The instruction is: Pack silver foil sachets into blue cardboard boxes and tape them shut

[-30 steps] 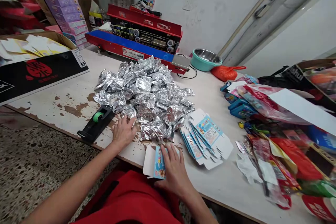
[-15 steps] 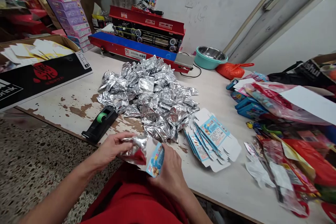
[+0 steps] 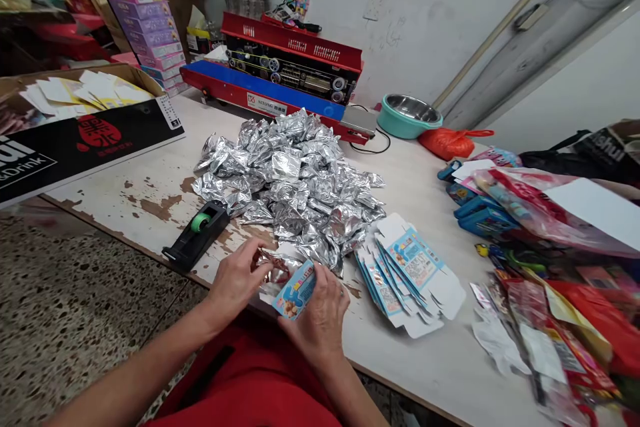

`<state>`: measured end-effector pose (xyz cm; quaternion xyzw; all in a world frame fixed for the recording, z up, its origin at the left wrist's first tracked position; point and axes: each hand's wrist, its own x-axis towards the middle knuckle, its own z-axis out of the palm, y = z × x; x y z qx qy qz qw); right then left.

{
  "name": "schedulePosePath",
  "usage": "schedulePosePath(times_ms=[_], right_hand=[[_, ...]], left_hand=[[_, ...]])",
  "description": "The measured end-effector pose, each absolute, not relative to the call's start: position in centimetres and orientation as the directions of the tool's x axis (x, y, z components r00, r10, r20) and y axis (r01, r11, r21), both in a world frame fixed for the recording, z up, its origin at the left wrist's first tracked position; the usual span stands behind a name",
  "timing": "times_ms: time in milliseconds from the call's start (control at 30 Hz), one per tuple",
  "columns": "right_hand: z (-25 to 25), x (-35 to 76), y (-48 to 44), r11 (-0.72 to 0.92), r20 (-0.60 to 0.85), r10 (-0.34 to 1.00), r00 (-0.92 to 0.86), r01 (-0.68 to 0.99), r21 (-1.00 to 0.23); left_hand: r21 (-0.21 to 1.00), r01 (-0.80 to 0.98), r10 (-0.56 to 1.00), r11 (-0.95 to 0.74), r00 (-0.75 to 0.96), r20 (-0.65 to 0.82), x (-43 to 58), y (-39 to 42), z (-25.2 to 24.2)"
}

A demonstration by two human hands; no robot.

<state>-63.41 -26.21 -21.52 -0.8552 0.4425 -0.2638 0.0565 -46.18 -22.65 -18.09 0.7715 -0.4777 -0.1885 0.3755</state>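
Note:
My left hand (image 3: 235,280) pinches a crinkled silver foil packet (image 3: 274,268) at the table's near edge. My right hand (image 3: 320,317) grips a small blue printed carton (image 3: 295,291), and the packet's end sits at the carton's open mouth. A large heap of silver foil packets (image 3: 295,180) lies just beyond both hands. To the right of my right hand a fanned stack of flat blue cartons (image 3: 405,267) rests on the table.
A black tape dispenser (image 3: 196,235) with green tape sits left of my left hand. A red and blue sealing machine (image 3: 280,80) stands at the back, a teal bowl (image 3: 407,115) beside it. Toys and bags (image 3: 545,247) crowd the right side; a black cardboard box (image 3: 75,140) lies left.
My left hand took a foil packet from the heap's edge and brought it to the carton. My right hand lifted the carton off the table and opened it.

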Motion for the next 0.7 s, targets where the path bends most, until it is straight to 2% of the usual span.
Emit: schedulePosePath(times_ms=[67, 100, 167, 233, 300, 367, 400, 467, 500, 533, 600, 667, 700], right_hand=[[-21.5, -63.0, -26.1, -0.629, 0.438, -0.759, 0.481, -0.716, -0.303], [-21.5, -62.7, -26.0, -0.637, 0.450, -0.751, 0.483, -0.710, -0.300], [-21.7, -62.2, -26.1, -0.627, 0.455, -0.759, 0.465, -0.709, -0.322], [-21.9, -61.8, -26.2, -0.577, 0.442, -0.798, 0.409, -0.731, -0.365], [-22.0, -61.5, -26.4, -0.520, 0.429, -0.835, 0.343, -0.746, -0.416], [-22.0, -61.1, -26.5, -0.475, 0.411, -0.865, 0.289, -0.738, -0.480], [-22.0, -60.9, -26.4, -0.443, 0.388, -0.885, 0.258, -0.725, -0.528], [-21.9, -60.5, -26.2, -0.335, 0.290, -0.939, 0.185, -0.685, -0.647], [-21.9, -60.4, -26.1, -0.269, 0.227, -0.962, 0.150, -0.656, -0.705], [-21.8, -60.3, -26.0, -0.213, 0.169, -0.977, 0.130, -0.619, -0.756], [-21.7, -60.5, -25.8, -0.161, 0.093, -0.984, 0.151, -0.537, -0.828], [-21.3, -61.1, -25.9, -0.150, 0.051, -0.972, 0.230, -0.439, -0.886], [-21.1, -61.5, -26.0, -0.132, 0.020, -0.959, 0.284, -0.381, -0.915]], left_hand=[[0.724, -0.628, -0.903, -0.285, 0.429, 0.017, -46.7, -22.7, -17.9], [0.763, -0.598, -0.936, -0.245, 0.350, -0.026, -46.9, -22.8, -17.8], [0.892, -0.422, -0.981, -0.159, 0.167, -0.096, -47.0, -22.8, -17.4], [0.953, -0.274, -0.989, -0.133, 0.105, -0.108, -46.8, -22.8, -16.8], [0.945, -0.305, -0.991, -0.121, 0.084, -0.100, -46.5, -22.7, -16.1], [0.900, -0.436, -0.999, -0.033, 0.017, -0.028, -46.4, -22.5, -15.6], [0.863, -0.504, -0.997, 0.028, 0.043, 0.058, -46.5, -22.3, -15.5], [0.789, -0.610, -0.910, 0.074, 0.282, 0.303, -47.1, -21.8, -16.0], [0.786, -0.616, -0.823, 0.046, 0.423, 0.380, -47.5, -21.5, -16.5], [0.825, -0.565, -0.760, 0.005, 0.534, 0.370, -48.1, -21.1, -17.2], [0.950, -0.306, -0.780, -0.069, 0.610, 0.139, -49.0, -20.4, -18.6], [0.991, -0.038, -0.830, -0.125, 0.552, -0.084, -49.4, -19.7, -19.6], [0.990, 0.054, -0.833, -0.127, 0.537, -0.136, -49.3, -19.5, -19.7]])
